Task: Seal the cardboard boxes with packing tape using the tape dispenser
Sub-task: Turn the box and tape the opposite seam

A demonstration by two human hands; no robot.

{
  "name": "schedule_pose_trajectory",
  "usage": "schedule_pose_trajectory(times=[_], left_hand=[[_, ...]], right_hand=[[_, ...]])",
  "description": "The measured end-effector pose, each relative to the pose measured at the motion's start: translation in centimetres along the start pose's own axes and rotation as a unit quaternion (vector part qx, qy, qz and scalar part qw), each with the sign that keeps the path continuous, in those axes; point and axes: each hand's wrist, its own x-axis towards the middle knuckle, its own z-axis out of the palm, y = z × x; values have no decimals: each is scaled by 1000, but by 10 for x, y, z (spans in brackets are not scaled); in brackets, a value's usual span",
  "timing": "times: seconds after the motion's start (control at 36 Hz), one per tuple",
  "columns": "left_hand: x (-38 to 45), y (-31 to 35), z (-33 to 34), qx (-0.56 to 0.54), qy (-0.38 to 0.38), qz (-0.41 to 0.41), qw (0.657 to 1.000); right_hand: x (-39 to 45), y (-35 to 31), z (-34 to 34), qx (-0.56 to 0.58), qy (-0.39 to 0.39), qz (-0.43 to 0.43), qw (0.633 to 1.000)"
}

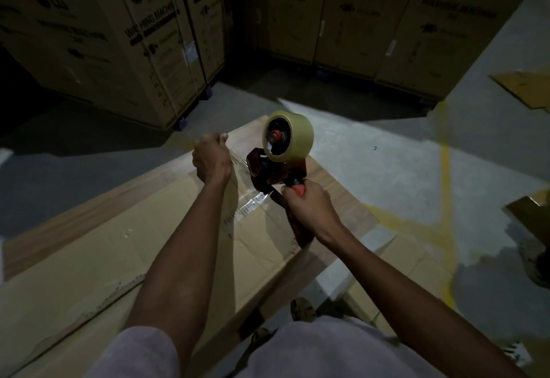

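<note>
Head view: pulling tape off the dispenser over the flat cardboard box.
My right hand (309, 203) grips the tape dispenser (278, 166) handle at frame center, roll up, to steer it. My left hand (212, 159) pinches the clear tape (242, 181) end taut, ready to stick on the cardboard box (104, 246), lower left on the tabletop (336, 181).
</note>
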Motion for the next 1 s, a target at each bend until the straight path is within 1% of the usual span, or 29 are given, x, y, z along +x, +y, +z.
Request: schedule_pose_trajectory(times=[0.08, 0.11, 0.17, 0.25, 0.28, 0.33, 0.42, 0.5, 0.56, 0.75, 1.0], left_hand=[[-9, -4, -2, -15, -4, 56, 998], [-15, -7, -1, 1, -12, 77, 997], [-28, -15, 1, 44, -18, 91, 995], [-41, -22, 3, 110, 0, 123, 986], [-40, -23, 3, 139, -13, 132, 981], [-34, -24, 2, 158, -50, 129, 978], [-28, -19, -2, 166, -67, 119, 977], [-30, -14, -4, 257, -76, 141, 953], [-30, -15, -6, 285, -93, 143, 943], [-29, -21, -6, 260, -95, 129, 952], [-31, -22, -5, 220, -85, 124, 964]], right_hand=[[0, 0, -1, 0, -8, -6, 1000], [0, 0, -2, 0, -10, -8, 1000], [1, 0, -1, 1, -16, -13, 1000], [3, 0, -3, -5, -23, -18, 1000], [4, 0, -4, -11, -24, -20, 999], [7, -2, -7, -27, -24, -26, 999], [13, -6, -15, -62, -30, -40, 997], [16, -10, -21, -77, -52, -51, 994], [16, -12, -23, -88, -58, -59, 993], [13, -14, -29, -84, -49, -59, 994], [-12, 15, -37, -64, -45, -30, 996]])
